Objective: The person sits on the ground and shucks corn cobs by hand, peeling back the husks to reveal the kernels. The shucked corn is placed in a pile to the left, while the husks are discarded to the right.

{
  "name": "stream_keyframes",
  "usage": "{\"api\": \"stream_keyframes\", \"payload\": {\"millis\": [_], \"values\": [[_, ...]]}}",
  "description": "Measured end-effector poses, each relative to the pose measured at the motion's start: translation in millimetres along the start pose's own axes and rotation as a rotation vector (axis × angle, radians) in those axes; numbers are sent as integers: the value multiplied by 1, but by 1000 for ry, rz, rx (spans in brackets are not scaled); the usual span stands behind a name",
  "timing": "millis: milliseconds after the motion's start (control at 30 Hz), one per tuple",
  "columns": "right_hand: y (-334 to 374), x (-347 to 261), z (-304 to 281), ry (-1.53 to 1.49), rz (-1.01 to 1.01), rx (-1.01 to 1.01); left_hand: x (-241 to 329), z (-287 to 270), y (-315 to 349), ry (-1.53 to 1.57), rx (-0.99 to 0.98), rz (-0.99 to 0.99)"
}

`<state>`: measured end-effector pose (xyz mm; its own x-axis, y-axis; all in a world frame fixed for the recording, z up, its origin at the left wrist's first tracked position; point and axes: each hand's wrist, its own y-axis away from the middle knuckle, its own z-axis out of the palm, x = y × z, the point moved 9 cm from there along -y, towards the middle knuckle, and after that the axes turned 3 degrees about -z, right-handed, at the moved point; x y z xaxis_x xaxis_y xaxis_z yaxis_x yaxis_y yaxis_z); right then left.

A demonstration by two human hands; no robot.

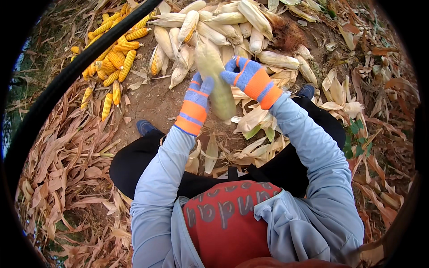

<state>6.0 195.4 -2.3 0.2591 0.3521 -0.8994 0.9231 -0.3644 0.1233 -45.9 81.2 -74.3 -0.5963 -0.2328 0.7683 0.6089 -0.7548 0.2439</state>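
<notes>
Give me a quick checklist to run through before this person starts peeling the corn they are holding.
1. Left hand in its blue and orange knitted glove grips the pale green husked corn ear: ok.
2. Right hand, gloved alike, grips the ear's upper part: ok.
3. Ear held clear of the ground, above the lap: ok.
4. Heap of unpeeled pale-husked ears lies just beyond the hands: ok.
5. Pile of bare yellow cobs sits apart, to the left: ok.
6. Whether the husk is already loosened: cannot tell.
</notes>
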Motion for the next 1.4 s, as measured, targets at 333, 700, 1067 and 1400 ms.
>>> {"api": "stream_keyframes", "payload": {"millis": [333,700,1067,1400], "values": [[27,-49,25,-534,-15,-237,-49,-73,-23,72,123,-241],[20,-24,34,-734,-137,-307,-25,-82,-14,-24,136,-7],[53,-61,58,-104,-593,-167,-17,-45,3,307,74,-109],[28,-15,60,-1404,224,-347,-14,-41,-6,402,320,-120]]}}
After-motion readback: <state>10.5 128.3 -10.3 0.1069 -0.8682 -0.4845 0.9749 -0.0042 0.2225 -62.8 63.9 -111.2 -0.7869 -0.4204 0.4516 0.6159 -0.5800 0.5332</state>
